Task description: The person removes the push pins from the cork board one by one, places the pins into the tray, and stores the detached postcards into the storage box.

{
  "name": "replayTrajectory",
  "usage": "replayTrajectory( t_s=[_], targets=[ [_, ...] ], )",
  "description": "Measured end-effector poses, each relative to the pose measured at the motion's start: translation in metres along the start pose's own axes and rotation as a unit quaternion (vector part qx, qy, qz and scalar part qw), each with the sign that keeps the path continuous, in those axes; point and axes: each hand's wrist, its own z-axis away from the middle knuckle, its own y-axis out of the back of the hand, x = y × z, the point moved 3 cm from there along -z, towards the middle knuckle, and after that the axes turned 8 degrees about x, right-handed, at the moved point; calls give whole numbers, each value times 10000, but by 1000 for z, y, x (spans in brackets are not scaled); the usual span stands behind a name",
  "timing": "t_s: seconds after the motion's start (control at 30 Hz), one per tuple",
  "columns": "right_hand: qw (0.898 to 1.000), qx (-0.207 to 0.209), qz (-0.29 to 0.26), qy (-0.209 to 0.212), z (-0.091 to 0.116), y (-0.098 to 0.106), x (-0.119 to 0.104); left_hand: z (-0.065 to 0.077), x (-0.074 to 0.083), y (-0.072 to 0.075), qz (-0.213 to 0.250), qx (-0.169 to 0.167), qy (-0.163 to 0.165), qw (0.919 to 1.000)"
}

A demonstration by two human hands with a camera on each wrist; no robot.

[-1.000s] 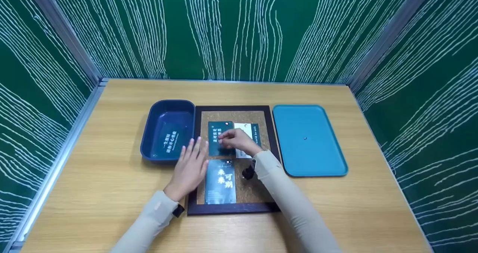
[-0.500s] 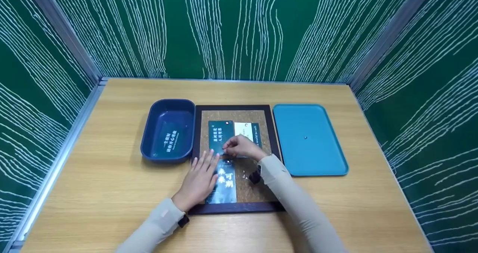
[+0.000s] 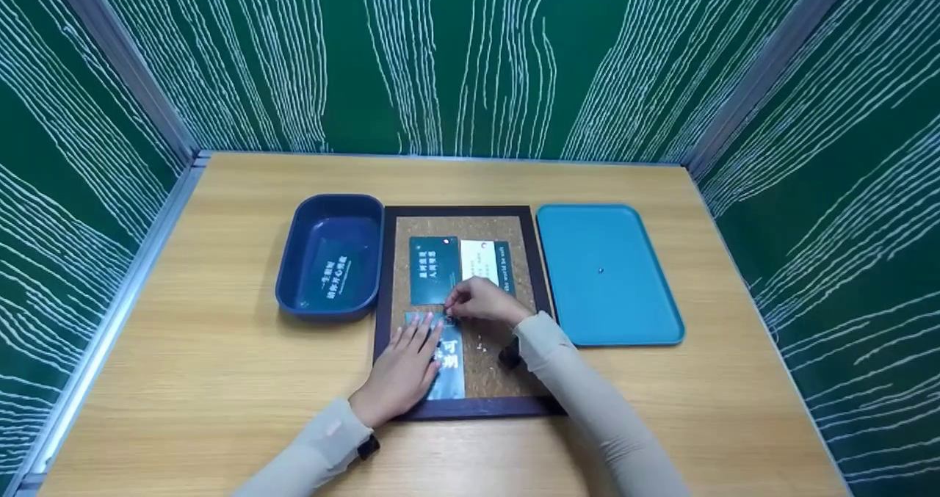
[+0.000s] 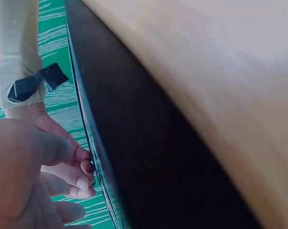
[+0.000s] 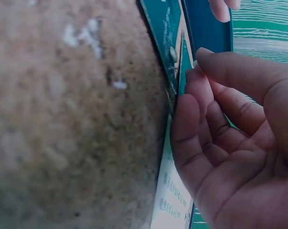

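Note:
My left hand [image 3: 404, 372] lies with straight fingers over the lower teal card [image 3: 454, 379] on the framed cork board [image 3: 507, 372]. My right hand [image 3: 485, 300] is at that card's top edge, thumb and forefinger pinched together. A tiny pale pin [image 5: 195, 63] shows between those fingertips in the right wrist view; most of it is hidden. Close by, a round-headed tack [image 5: 174, 55] sits in a card. Above on the board are an upper teal card [image 3: 433, 269] and a white-and-green card [image 3: 477, 258], partly covered by my right hand.
Left of the board stands a deep blue bin [image 3: 330, 222] holding another teal card [image 3: 334, 280]. To the right lies a flat turquoise tray [image 3: 617, 306] with one small tack [image 3: 601, 270]. White flecks [image 3: 481, 348] mark the cork. Green patterned walls enclose the table [image 3: 183, 335].
My left hand has moved right and toward me, from beside the bin onto the lower card. My right hand, still pinching, has come down from the upper card to the lower card's top.

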Motion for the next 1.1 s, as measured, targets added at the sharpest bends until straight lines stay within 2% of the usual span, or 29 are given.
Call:
replayTrajectory(
  t_s=[0.47,0.8,0.97,1.1],
  targets=[
    [9995,53,227,-223,3,-4,6,2,7,-7,156,-299,44,9994],
    [9994,20,275,-193,3,-9,10,2,7,-12,243,-486,48,9985],
    [9989,151,428,108,3,-10,10,2,7,-12,196,-377,-189,9989],
    [9981,241,507,267,3,-10,9,0,7,-13,249,-374,-223,9987]
  ],
)
